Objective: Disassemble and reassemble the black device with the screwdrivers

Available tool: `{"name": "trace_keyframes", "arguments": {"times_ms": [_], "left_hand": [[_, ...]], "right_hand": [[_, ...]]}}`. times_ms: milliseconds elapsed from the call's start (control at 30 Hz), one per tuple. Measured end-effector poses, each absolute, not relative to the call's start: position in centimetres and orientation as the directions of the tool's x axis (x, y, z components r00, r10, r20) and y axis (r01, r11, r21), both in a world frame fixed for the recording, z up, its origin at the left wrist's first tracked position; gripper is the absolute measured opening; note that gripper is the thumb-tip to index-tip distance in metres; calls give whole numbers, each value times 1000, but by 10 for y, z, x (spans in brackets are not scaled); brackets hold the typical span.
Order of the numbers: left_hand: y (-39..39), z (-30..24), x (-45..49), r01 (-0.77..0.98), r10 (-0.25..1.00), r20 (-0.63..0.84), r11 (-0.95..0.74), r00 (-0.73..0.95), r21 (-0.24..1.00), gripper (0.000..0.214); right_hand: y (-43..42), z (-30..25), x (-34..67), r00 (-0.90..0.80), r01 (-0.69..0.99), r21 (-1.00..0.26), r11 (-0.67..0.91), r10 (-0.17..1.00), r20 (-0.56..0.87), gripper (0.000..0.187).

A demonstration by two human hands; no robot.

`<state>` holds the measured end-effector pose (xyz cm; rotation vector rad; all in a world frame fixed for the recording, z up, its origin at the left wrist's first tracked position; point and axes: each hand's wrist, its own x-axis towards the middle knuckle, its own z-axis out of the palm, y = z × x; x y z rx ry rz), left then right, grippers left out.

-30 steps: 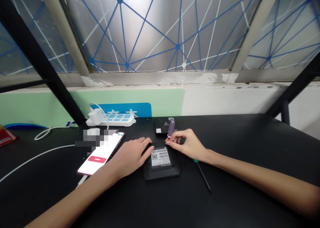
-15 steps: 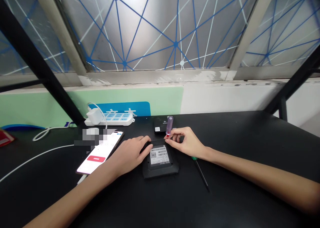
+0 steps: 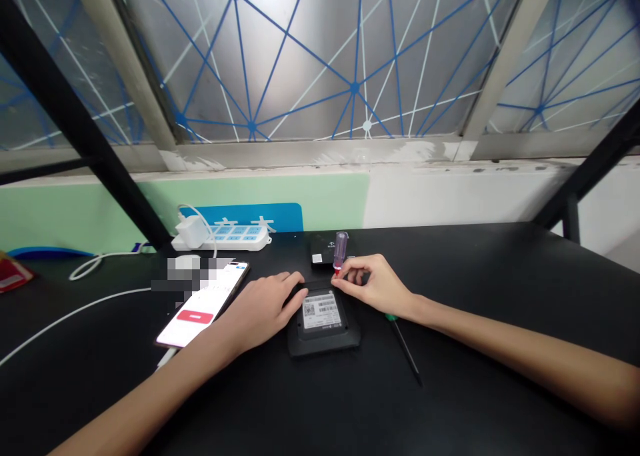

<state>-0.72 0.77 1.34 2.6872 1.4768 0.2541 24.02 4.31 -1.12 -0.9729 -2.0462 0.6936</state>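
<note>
A black flat device (image 3: 325, 344) with a white printed label (image 3: 320, 311) lies on the dark table. My left hand (image 3: 267, 303) rests at its upper left edge, thumb and fingers apart and touching it. With thumb and fingertips pinched, my right hand (image 3: 375, 284) grips a screwdriver (image 3: 341, 249) low down, near the red collar. Its clear purple handle points up, nearly upright, above the device's upper right corner. The tip is hidden by the fingers. A second screwdriver (image 3: 407, 353), green-handled with a dark shaft, lies partly under my right wrist.
Behind the device sits a small black box (image 3: 320, 248). To the left lies a lit phone (image 3: 207, 303) with a cable plugged in. Farther back are a white power strip (image 3: 245, 238) and a charger (image 3: 193, 232). Black metal posts (image 3: 120, 189) flank the table before the wall.
The view has shifted very slightly. Both hands keep their places at the device, and the purple-handled screwdriver stays upright in my right fingers.
</note>
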Motion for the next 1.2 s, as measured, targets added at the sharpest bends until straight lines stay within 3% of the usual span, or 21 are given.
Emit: {"name": "trace_keyframes", "arguments": {"times_ms": [1200], "left_hand": [[6,15,-5,839,848,82,-530,523,123,34]], "right_hand": [[43,-12,241,-430,379,-718,584,798,422,24]]}}
